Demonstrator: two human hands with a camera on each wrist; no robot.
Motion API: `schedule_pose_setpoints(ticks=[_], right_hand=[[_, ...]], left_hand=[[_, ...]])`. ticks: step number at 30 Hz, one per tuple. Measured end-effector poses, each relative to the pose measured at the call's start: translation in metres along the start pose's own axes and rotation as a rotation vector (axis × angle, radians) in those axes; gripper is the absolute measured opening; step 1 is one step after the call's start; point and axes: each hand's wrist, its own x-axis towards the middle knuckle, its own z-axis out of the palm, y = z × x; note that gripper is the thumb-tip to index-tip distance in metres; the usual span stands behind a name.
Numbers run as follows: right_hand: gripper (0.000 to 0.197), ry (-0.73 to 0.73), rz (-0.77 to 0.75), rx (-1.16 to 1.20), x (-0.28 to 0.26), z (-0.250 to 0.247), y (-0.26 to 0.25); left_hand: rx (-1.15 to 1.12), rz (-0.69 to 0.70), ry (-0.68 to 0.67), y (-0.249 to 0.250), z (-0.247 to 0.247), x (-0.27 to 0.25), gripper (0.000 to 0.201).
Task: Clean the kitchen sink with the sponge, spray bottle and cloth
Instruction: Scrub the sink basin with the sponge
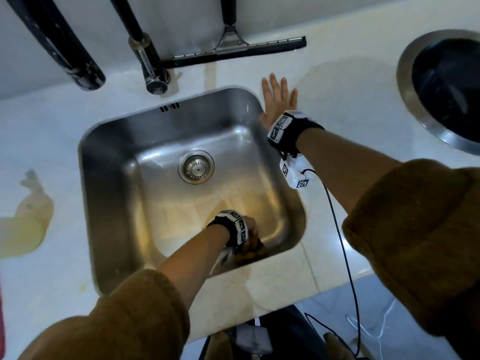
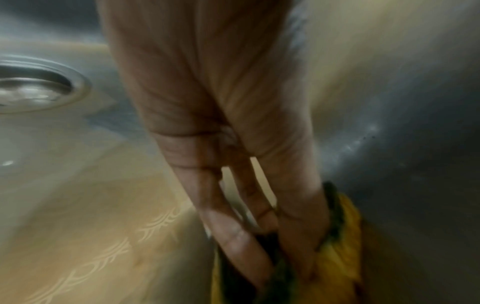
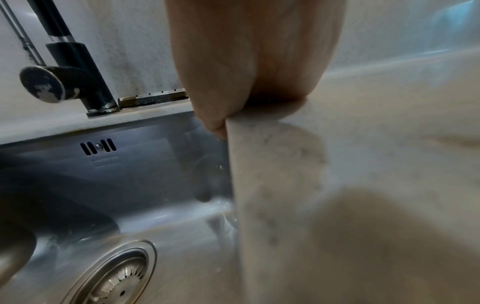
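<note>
My left hand point(image 1: 250, 237) is down in the stainless sink point(image 1: 109, 178), at its near right corner. It grips a yellow sponge point(image 1: 255, 253) with a dark green scouring side. In the left wrist view the fingers point(image 2: 233, 236) and thumb pinch the sponge point(image 2: 342, 246) against the sink wall point(image 2: 415, 123). My right hand point(image 1: 276, 100) lies flat and open on the white counter point(image 1: 337, 100) beside the sink's far right corner, holding nothing; its palm point(image 3: 249, 51) rests at the counter's edge. A pale yellow spray bottle point(image 1: 26, 216) lies blurred on the counter to the left.
The drain strainer point(image 1: 196, 166) sits mid-sink. A black faucet point(image 1: 153, 71) and a squeegee point(image 1: 233, 48) stand against the back wall. A round steel-rimmed opening point(image 1: 415, 100) is set in the counter at far right. Something red point(image 1: 2, 307) shows at the left edge.
</note>
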Motion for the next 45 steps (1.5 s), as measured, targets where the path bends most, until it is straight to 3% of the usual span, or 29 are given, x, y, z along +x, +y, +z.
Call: schedule_pose_setpoints(ticks=[2, 4, 8, 10, 12, 16, 18, 21, 24, 27, 34, 37, 39, 41, 44, 45], right_hand=[[0.082, -0.026, -0.009, -0.005, 0.001, -0.003, 0.000], [0.079, -0.030, 0.001, -0.029, 0.000, -0.008, -0.003], [0.059, 0.099, -0.073, -0.037, -0.007, -0.019, -0.021], [0.051, 0.095, -0.146, 0.044, -0.013, -0.017, -0.035], [0.048, -0.008, -0.156, 0.144, -0.020, -0.008, -0.053], [0.044, -0.303, -0.018, 0.596, -0.046, -0.004, -0.087], [0.053, -0.455, 0.133, 0.901, -0.058, 0.004, -0.102], [0.081, -0.626, 0.249, 1.172, -0.049, 0.036, -0.118], [0.052, -0.798, 0.213, 1.254, -0.055, 0.031, -0.126], [0.048, -0.738, 0.178, 1.241, -0.073, 0.007, -0.131], [0.055, -0.450, 0.117, 1.139, -0.069, -0.006, -0.138], [0.063, -0.526, 0.204, 1.289, -0.068, -0.012, -0.143], [0.055, -0.539, 0.234, 1.404, -0.065, -0.011, -0.144], [0.042, -0.475, 0.207, 1.405, -0.064, -0.012, -0.144], [0.039, -0.411, 0.154, 1.331, -0.065, -0.017, -0.143], [0.034, -0.384, 0.152, 1.327, -0.064, -0.020, -0.141]], left_hand=[[-0.080, 0.036, -0.096, -0.021, -0.007, -0.013, 0.028], [-0.152, 0.080, -0.046, -0.044, -0.018, -0.027, 0.020], [-0.385, 0.121, 0.302, -0.070, -0.048, -0.070, 0.028], [-0.600, 0.133, 0.486, -0.077, -0.063, -0.088, 0.027], [-0.805, 0.158, 0.601, -0.080, -0.075, -0.109, 0.022], [-1.129, 0.301, 0.728, -0.076, -0.096, -0.126, 0.018], [-1.263, 0.347, 0.790, -0.069, -0.097, -0.131, 0.021], [-1.309, 0.393, 0.832, -0.066, -0.096, -0.139, 0.017], [-1.327, 0.400, 0.868, -0.067, -0.097, -0.151, 0.016], [-1.369, 0.410, 0.895, -0.067, -0.096, -0.161, 0.012], [-1.381, 0.393, 0.874, -0.065, -0.099, -0.180, 0.014], [-1.382, 0.398, 0.858, -0.062, -0.104, -0.185, 0.015], [-1.363, 0.392, 0.888, -0.065, -0.108, -0.184, 0.016], [-1.295, 0.364, 0.956, -0.068, -0.110, -0.183, 0.015], [-1.059, 0.271, 1.065, -0.076, -0.112, -0.180, 0.006], [-0.983, 0.242, 1.095, -0.080, -0.113, -0.180, 0.019]])
